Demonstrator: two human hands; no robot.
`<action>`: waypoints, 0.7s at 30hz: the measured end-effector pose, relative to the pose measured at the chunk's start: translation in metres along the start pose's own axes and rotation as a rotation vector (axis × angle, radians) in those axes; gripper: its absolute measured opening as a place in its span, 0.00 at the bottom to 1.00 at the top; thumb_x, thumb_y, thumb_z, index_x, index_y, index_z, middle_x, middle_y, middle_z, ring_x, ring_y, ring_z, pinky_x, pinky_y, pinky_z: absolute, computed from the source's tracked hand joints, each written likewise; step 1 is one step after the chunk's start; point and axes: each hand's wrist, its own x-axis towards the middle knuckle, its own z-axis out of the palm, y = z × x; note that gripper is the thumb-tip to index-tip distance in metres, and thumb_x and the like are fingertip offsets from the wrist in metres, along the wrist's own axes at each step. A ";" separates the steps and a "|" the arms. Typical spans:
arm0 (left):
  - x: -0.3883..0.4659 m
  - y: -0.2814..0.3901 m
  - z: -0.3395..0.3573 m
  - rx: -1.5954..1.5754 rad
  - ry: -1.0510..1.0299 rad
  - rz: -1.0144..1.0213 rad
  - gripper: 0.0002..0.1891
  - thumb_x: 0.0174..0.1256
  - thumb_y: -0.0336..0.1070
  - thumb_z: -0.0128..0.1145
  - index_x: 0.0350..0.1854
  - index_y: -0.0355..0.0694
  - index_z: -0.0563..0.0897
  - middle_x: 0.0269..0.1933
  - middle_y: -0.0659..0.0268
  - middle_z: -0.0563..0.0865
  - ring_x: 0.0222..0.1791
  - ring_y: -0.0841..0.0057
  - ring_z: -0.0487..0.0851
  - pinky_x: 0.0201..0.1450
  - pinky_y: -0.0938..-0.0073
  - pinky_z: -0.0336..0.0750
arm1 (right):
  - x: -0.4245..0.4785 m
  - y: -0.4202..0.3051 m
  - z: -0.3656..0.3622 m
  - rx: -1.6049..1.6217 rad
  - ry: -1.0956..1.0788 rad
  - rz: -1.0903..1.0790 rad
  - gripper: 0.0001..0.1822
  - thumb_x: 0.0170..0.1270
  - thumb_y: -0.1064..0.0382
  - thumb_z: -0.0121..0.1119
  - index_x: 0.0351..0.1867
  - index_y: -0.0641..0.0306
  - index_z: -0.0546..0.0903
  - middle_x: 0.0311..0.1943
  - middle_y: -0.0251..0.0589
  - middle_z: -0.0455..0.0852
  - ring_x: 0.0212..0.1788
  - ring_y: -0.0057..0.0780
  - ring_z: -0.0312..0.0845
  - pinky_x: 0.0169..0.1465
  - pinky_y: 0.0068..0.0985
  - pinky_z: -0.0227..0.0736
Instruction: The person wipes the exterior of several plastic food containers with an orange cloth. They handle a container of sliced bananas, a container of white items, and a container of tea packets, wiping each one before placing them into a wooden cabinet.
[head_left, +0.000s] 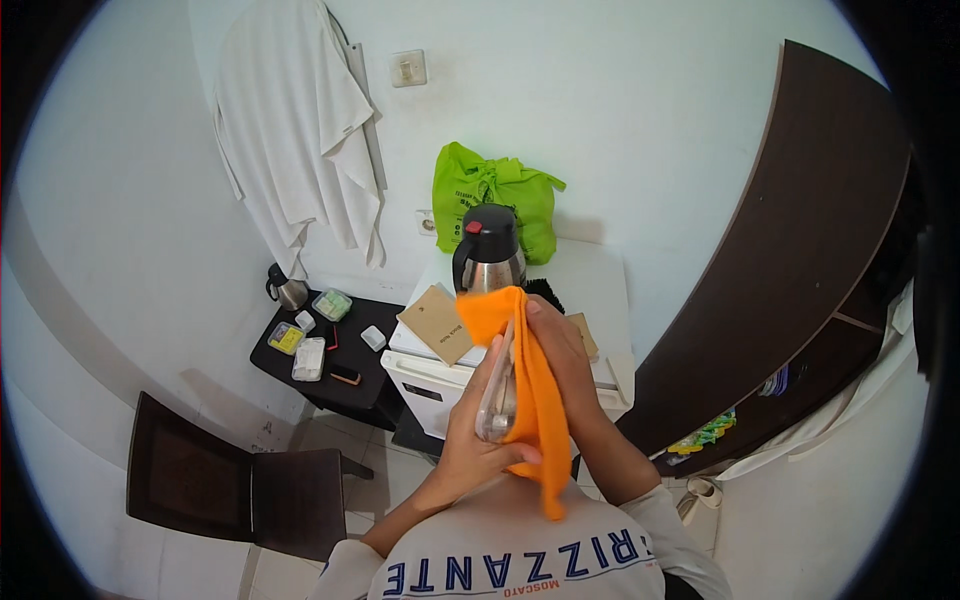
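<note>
My left hand (466, 448) grips a clear plastic container (493, 420) that is tilted on its edge in front of my chest. Pale items show through its wall, too unclear to name. An orange cloth (541, 416) is draped over the container's right side and folds over its far end. With my right hand (561, 352), I press the cloth against the container, fingers along its far right part. The cloth's lower end hangs down towards my shirt. Just beyond the hands, a steel vacuum jug (491, 262) with a black lid stands on a small white refrigerator (600, 274).
A green bag (525, 187) and a brown notebook (437, 324) are on the refrigerator. To the left, a black table (330, 300) bears several small boxes and another jug (287, 289). A dark chair (296, 495) stands at lower left, a dark wooden cabinet (780, 225) at right.
</note>
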 end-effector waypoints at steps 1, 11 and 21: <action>-0.001 0.000 -0.001 -0.031 -0.002 -0.025 0.59 0.57 0.51 0.77 0.82 0.32 0.52 0.82 0.50 0.57 0.81 0.63 0.58 0.81 0.64 0.54 | 0.001 0.002 -0.003 0.048 -0.003 0.015 0.15 0.82 0.54 0.47 0.49 0.62 0.79 0.38 0.31 0.77 0.41 0.14 0.71 0.46 0.18 0.68; 0.011 0.001 -0.027 -0.386 -0.058 -0.121 0.61 0.50 0.59 0.80 0.78 0.27 0.59 0.77 0.54 0.68 0.77 0.69 0.65 0.78 0.66 0.59 | 0.001 0.006 -0.007 0.362 -0.033 0.167 0.16 0.82 0.49 0.51 0.48 0.59 0.77 0.39 0.25 0.77 0.42 0.08 0.72 0.47 0.12 0.70; 0.012 0.017 -0.047 -0.677 0.320 -0.235 0.62 0.48 0.72 0.74 0.79 0.37 0.61 0.72 0.53 0.74 0.69 0.61 0.77 0.69 0.57 0.77 | -0.040 0.042 -0.011 -0.174 -0.134 -0.060 0.24 0.85 0.49 0.42 0.65 0.66 0.74 0.46 0.34 0.81 0.46 0.20 0.75 0.51 0.21 0.71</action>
